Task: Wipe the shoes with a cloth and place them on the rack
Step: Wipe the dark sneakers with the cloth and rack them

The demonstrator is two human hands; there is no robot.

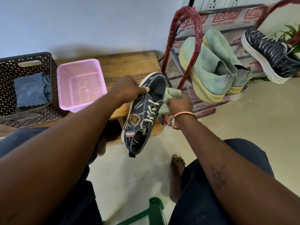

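The person is sitting and working with two hands. The left hand [128, 88] is gripping one dark blue lace-up shoe [146, 111] by its front part, with the thumb lying across the upper; the other fingers are hidden behind the shoe. The right hand [180, 103] is curling round one bunched green cloth [173, 93] and pressing it against the side of that shoe, near the laces. One copper bangle [183, 115] is sitting on the right wrist. The shoe is being held in the air with its toe pointing away, over the front edge of the wooden tabletop [129, 64] and just beside the red rack [198, 28].

Four shoes are showing in all: the one in the hands and three resting on the rack. Two of those are pale green slip-ons with yellowish soles, the nearer one [203, 67] and the farther one [217, 44] lying side by side and touching. The third is another dark blue shoe with a white sole [269, 52], sitting apart at the right end.

Two baskets are standing next to each other on the tabletop. The brown basket [9, 67] is holding one folded blue cloth [32, 88], making two cloths in view. The pink basket [65, 88] is standing to its right.

One bare foot [177, 172] is resting on the pale floor between the knees, and a green frame [155, 207] is showing at the bottom edge.
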